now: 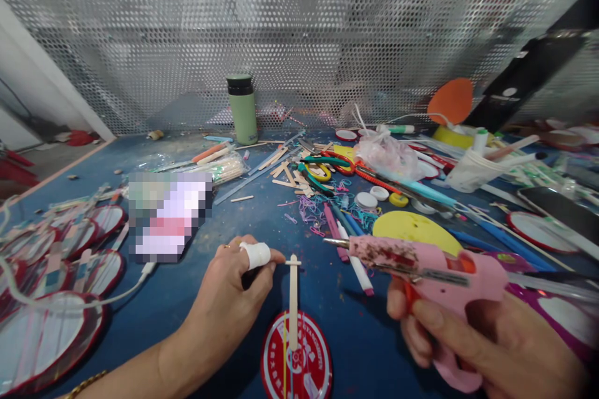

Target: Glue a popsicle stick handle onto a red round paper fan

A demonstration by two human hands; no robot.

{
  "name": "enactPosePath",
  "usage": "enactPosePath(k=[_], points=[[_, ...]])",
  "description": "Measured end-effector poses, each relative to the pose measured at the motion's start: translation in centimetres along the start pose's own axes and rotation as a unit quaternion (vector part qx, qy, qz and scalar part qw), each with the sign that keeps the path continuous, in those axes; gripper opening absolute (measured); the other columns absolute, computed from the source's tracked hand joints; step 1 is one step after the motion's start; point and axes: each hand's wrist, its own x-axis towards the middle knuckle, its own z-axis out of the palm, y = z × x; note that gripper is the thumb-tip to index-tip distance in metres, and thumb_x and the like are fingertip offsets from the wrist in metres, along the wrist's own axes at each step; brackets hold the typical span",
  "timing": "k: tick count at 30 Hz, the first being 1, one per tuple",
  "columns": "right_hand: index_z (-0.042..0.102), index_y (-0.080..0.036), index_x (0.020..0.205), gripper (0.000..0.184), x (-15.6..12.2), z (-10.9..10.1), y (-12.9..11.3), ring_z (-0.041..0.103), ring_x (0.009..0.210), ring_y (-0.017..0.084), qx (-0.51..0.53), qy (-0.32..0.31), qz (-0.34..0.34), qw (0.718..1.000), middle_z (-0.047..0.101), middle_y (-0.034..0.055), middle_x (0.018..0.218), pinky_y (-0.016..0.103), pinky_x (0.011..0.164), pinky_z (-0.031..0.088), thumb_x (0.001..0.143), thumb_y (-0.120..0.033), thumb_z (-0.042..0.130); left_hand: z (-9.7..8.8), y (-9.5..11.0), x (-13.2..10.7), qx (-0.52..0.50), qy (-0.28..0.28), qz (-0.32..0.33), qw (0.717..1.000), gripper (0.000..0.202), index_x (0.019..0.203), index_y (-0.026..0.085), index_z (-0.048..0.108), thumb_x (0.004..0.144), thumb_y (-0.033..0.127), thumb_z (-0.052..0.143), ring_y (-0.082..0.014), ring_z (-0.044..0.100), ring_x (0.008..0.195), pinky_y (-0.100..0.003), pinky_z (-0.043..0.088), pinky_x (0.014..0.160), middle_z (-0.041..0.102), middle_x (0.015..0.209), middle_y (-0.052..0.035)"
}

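Note:
My right hand (pixel 468 330) is wrapped round a pink hot glue gun (pixel 421 268), its metal nozzle pointing left above the table. Thumb and finger of my left hand (pixel 238 287) pinch the end of a short thin stick (pixel 287 262); one finger wears a white wrap. That thin stick lies crosswise at the top of a wooden craft stick (pixel 293 299). The craft stick's lower end rests on a round red disc (pixel 271 355) with white print. A yellow strip and a bluish strip also run along the disc.
Round red-rimmed discs with sticks (pixel 51 336) cover the left side, beside a pixelated phone-like object (pixel 168 218) on a cable. Behind are a green tumbler (pixel 243 112), scissors (pixel 322 168), loose craft sticks, rubber bands (pixel 313 212) and a yellow disc (pixel 416 230). A white cup (pixel 472 171) holds markers at right.

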Motion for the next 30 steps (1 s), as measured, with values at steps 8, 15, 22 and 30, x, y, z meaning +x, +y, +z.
enactPosePath(k=[8, 15, 22, 30], points=[[0.074, -0.018, 0.092, 0.04, 0.7, 4.4, -1.8, 0.072, 0.096, 0.027, 0.049, -0.014, -0.046, 0.998, 0.076, 0.0104, 0.099, 0.036, 0.085, 0.058, 0.082, -0.056, 0.071, -0.1, -0.4, 0.0, 0.003, -0.011, 0.004, 1.0, 0.027, 0.102, 0.028, 0.075, 0.09, 0.021, 0.052, -0.0232, 0.059, 0.088, -0.039, 0.045, 0.079, 0.066, 0.091, -0.0034], [0.072, -0.018, 0.095, 0.039, 0.7, 6.0, -2.4, 0.069, 0.104, 0.025, 0.064, -0.026, -0.05, 0.996, 0.075, 0.0082, 0.104, 0.038, 0.098, 0.051, 0.085, -0.056, 0.069, -0.8, -0.4, -0.6, -0.003, -0.035, 0.023, 0.999, 0.027, 0.103, 0.026, 0.075, 0.092, 0.019, 0.051, -0.0238, 0.059, 0.09, -0.039, 0.045, 0.08, 0.067, 0.093, -0.0046], [0.074, -0.016, 0.1, 0.043, 1.1, 7.3, -2.1, 0.062, 0.065, 0.014, -0.041, -0.001, -0.049, 0.998, 0.075, 0.0073, 0.092, 0.023, 0.053, 0.046, 0.082, -0.055, 0.07, -1.1, -0.3, -0.5, 0.011, -0.039, 0.06, 0.997, 0.028, 0.104, 0.025, 0.073, 0.092, 0.014, 0.05, -0.0224, 0.06, 0.089, -0.037, 0.042, 0.08, 0.069, 0.091, -0.003], [0.074, -0.016, 0.098, 0.045, 1.6, 7.5, -1.8, 0.057, 0.061, 0.012, -0.054, -0.004, -0.036, 0.998, 0.074, 0.0085, 0.095, 0.019, 0.042, 0.035, 0.082, -0.058, 0.066, -1.1, -0.3, -0.4, 0.026, -0.055, 0.067, 0.996, 0.029, 0.107, 0.026, 0.072, 0.093, 0.013, 0.05, -0.0237, 0.061, 0.092, -0.038, 0.041, 0.081, 0.07, 0.093, -0.0035]])
